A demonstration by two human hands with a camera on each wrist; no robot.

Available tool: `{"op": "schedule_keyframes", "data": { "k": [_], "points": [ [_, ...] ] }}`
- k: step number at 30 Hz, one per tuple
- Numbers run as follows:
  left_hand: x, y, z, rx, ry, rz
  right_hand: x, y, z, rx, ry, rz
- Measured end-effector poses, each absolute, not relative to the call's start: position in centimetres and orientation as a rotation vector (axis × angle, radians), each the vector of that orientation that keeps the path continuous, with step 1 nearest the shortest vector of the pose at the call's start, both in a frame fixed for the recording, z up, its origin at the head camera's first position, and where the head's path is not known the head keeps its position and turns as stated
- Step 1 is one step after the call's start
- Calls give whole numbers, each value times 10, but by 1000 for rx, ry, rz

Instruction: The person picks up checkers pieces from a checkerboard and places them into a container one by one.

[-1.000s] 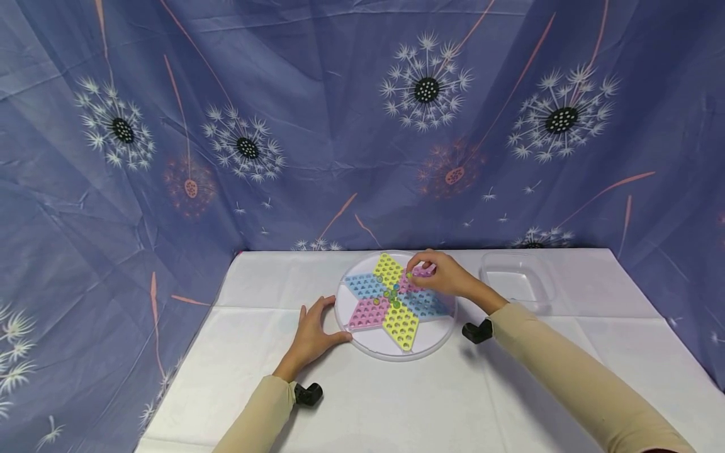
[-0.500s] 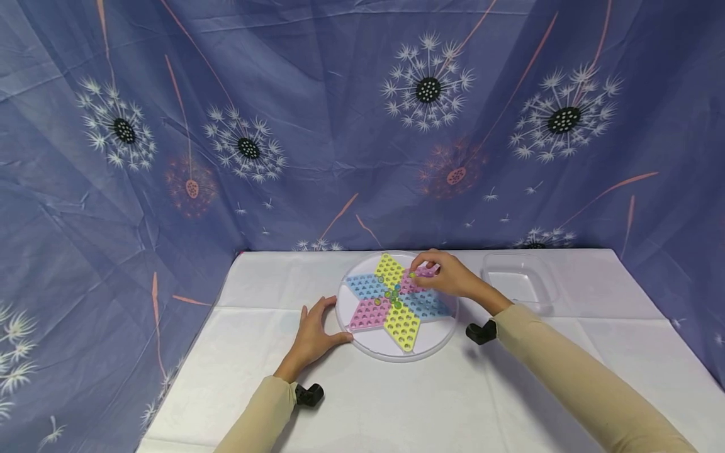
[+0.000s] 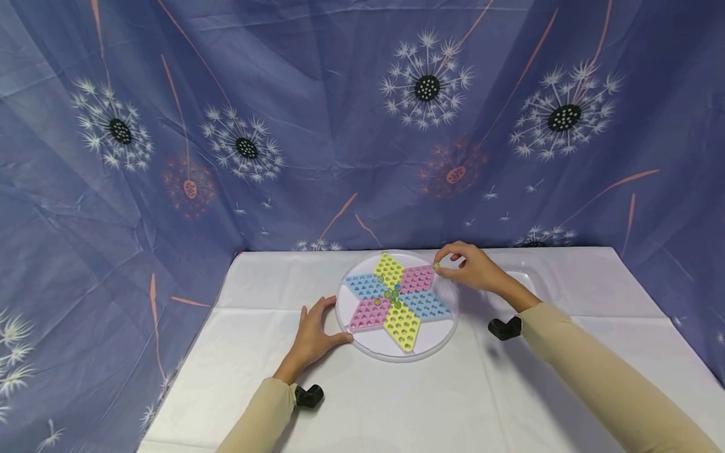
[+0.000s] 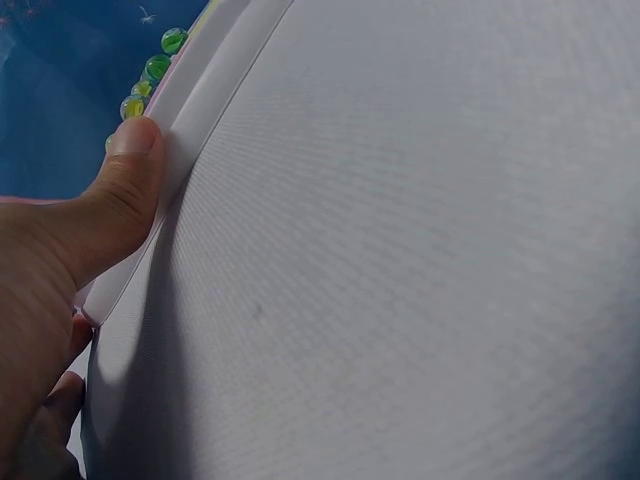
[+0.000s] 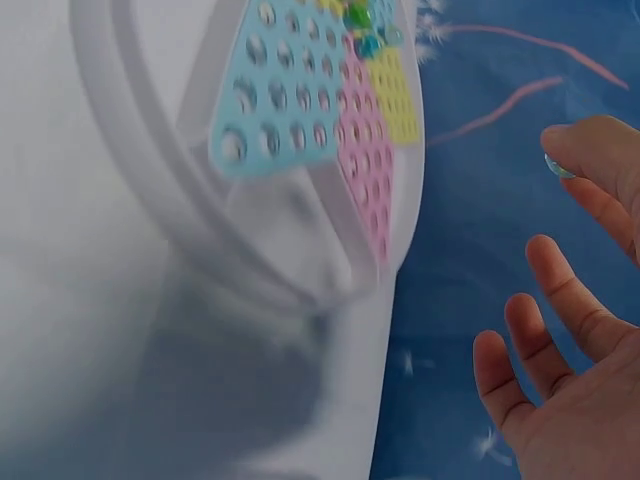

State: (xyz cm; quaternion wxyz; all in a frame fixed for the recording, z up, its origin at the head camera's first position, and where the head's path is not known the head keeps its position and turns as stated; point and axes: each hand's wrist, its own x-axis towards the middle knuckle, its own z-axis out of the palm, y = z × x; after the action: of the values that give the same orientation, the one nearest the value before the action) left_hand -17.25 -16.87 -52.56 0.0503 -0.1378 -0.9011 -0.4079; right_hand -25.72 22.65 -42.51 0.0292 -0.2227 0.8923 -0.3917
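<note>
Hands: two, both bare.
Left hand (image 3: 313, 333): thumb and index finger set wide apart at the board's near left edge; in the left wrist view the thumb rests on the rim.
Right hand (image 3: 470, 267): thumb and index finger pinch one held marble (image 3: 436, 266); the three other fingers stand loose and apart in the right wrist view.
Held marble's place: in the air, by the outer tip of the far right pink section, clear of the board in the right wrist view.
Board (image 3: 374, 340): one, round and white, flat on the desk (image 3: 430, 402), bearing a six-pointed star full of small holes.
Star sections: six, namely two yellow sections (image 3: 403, 328), two blue sections (image 3: 425, 304) and two pink sections (image 3: 418, 279).
Marbles on the board (image 3: 387, 294): about seven around the star's middle, mostly green or yellow-green, at least one blue; some sit too close together for a sure count.
Clear container (image 3: 540, 274): one, to the right of the board, partly behind the right wrist; its contents cannot be told.
Sleeves (image 3: 260, 409): two, beige.
Wrist cameras (image 3: 309, 396): two, black, one per wrist.
Backdrop (image 3: 328, 126): blue cloth printed with dandelions.
</note>
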Motion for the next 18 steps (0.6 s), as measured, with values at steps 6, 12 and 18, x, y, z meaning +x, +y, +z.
{"op": "schedule_keyframes", "data": {
  "k": [6, 12, 18],
  "points": [
    [-171, -169, -527, -401, -2755, -1247, -253, 251, -421, -598, 2778, -1192],
    [-170, -169, -526, -384, -2782, -1238, -249, 273, -416, -530, 2804, -1185],
    [-173, -169, -523, -394, -2790, -1225, -245, 295, -414, -479, 2872, -1174]
  ]
}}
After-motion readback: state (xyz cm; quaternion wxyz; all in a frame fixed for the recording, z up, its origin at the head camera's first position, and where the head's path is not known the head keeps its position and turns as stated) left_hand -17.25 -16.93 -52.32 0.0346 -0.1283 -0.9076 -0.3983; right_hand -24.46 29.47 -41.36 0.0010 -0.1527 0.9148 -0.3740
